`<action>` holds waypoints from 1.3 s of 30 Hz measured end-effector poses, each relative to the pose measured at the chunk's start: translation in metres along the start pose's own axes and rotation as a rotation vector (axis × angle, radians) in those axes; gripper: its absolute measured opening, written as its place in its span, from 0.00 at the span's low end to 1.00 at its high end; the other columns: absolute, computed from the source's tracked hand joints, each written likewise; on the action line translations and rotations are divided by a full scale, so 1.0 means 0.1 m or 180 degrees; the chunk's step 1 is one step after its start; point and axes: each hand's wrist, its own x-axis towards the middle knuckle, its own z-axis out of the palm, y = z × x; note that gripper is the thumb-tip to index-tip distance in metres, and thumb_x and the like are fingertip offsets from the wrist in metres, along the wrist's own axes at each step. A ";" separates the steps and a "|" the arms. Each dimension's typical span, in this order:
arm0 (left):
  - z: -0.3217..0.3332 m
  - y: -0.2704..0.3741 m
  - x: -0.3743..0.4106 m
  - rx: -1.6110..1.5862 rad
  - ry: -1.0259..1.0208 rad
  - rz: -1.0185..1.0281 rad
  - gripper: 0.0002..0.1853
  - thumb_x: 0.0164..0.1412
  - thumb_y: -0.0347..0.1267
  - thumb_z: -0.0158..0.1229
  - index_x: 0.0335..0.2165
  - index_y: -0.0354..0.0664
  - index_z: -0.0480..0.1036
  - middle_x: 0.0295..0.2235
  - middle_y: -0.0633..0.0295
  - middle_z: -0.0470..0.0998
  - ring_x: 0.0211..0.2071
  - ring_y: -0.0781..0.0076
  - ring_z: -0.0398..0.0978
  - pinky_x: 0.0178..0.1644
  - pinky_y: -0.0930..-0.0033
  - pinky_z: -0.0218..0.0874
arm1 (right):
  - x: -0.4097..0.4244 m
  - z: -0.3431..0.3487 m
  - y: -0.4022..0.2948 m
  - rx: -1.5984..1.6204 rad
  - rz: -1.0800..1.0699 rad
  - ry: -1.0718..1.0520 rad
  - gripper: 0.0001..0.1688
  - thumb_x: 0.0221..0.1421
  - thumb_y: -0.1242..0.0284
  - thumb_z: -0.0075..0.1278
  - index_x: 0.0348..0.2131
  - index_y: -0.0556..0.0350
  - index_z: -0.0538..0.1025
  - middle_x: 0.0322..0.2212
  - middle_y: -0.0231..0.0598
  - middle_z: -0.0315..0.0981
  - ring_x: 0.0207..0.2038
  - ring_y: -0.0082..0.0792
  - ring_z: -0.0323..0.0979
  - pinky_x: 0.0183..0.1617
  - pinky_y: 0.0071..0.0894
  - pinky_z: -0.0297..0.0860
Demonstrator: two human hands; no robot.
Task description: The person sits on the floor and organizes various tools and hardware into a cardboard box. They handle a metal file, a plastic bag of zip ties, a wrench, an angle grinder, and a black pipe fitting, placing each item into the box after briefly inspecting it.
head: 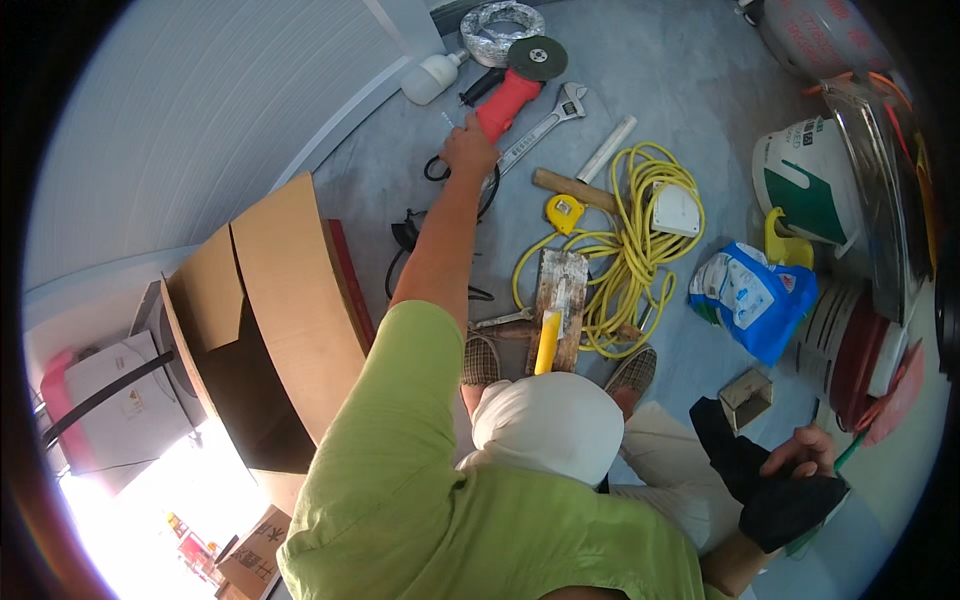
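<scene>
My left hand [470,150] is stretched far forward and grips the rear end of a red angle grinder [504,106], which lies on the floor. Its dark cutting disc [538,57] points away from me, and a black side handle [482,86] sticks out to the left. A large adjustable wrench [541,131] lies just right of the grinder. At my right side, my right hand [806,452] has curled fingers and holds a black cloth item [791,501]; part of it wraps the hand, and part hangs forward.
Ahead lie a hammer [574,189], yellow tape measure [564,214], coiled yellow cable [637,262] and plastering trowel [564,292]. An open cardboard box [292,300] stands left. Along the right are a blue packet [754,300] and a white-green bucket [802,180]. A white bulb [431,79] sits by the wall.
</scene>
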 end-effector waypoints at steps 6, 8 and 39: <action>-0.11 0.14 0.04 -0.0139 -0.0375 0.0277 0.42 0.31 0.40 0.68 0.48 0.43 0.59 0.43 0.50 0.70 0.44 0.54 0.69 0.46 0.53 0.62 | 0.03 -0.08 0.01 0.0378 0.0118 -0.0181 0.27 0.54 0.53 0.46 0.38 0.61 0.67 0.13 0.38 0.67 0.13 0.19 0.60 0.17 0.13 0.53; -0.14 0.16 0.13 -0.0325 -0.0453 0.0419 0.40 0.29 0.39 0.68 0.45 0.40 0.62 0.40 0.50 0.72 0.41 0.55 0.71 0.45 0.56 0.63 | 0.04 -0.07 -0.03 0.0196 0.0095 -0.0167 0.28 0.55 0.50 0.42 0.37 0.60 0.67 0.13 0.32 0.64 0.13 0.16 0.57 0.17 0.13 0.50; -2.68 1.08 -3.68 -0.7045 -0.3690 0.0894 0.27 0.48 0.38 0.58 0.43 0.34 0.59 0.34 0.52 0.64 0.35 0.57 0.64 0.39 0.58 0.63 | -0.38 -0.24 -0.20 0.2763 -0.0173 -0.1540 0.17 0.51 0.77 0.47 0.42 0.64 0.67 0.24 0.33 0.69 0.26 0.21 0.66 0.30 0.17 0.63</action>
